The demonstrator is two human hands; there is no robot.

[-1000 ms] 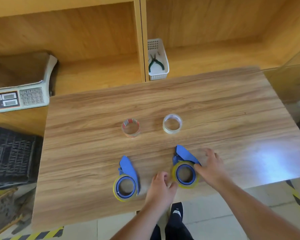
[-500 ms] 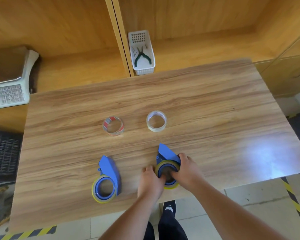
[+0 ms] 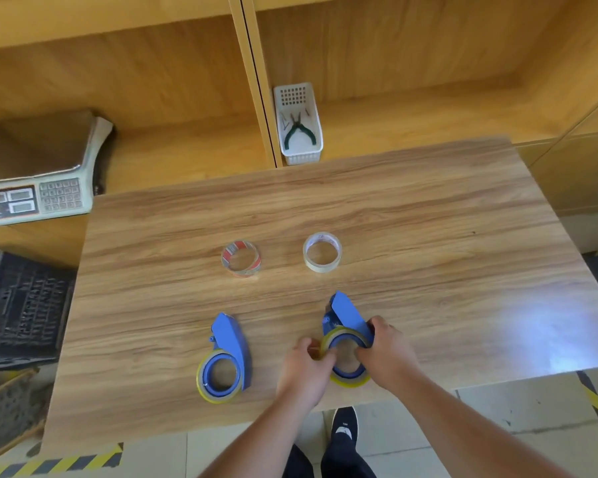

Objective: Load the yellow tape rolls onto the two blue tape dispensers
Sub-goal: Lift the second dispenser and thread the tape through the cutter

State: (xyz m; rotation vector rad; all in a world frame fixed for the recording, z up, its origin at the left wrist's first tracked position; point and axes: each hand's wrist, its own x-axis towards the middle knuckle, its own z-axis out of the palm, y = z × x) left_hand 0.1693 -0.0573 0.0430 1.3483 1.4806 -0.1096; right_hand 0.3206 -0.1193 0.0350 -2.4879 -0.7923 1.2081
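The counter (image 3: 428, 236) carries everything. Both hands grip the right blue dispenser (image 3: 346, 315) with its yellow tape roll (image 3: 347, 381): the left hand (image 3: 306, 369) pinches the roll's left edge, the right hand (image 3: 387, 350) closes around its right side. Left of the hands lies the other loaded dispenser (image 3: 230, 343). Beyond them lie two small rolls (image 3: 240, 258), apart.

1. Both forearms are bare to the frame's lower edge — no sleeves, watch or bands show.
2. The left hand (image 3: 304, 370) and right hand (image 3: 387, 353) wear no gloves or rings.
3. Dark trousers (image 3: 346, 467) cover the legs.
4. One black shoe (image 3: 344, 430) shows — a small white mark sits on its top.
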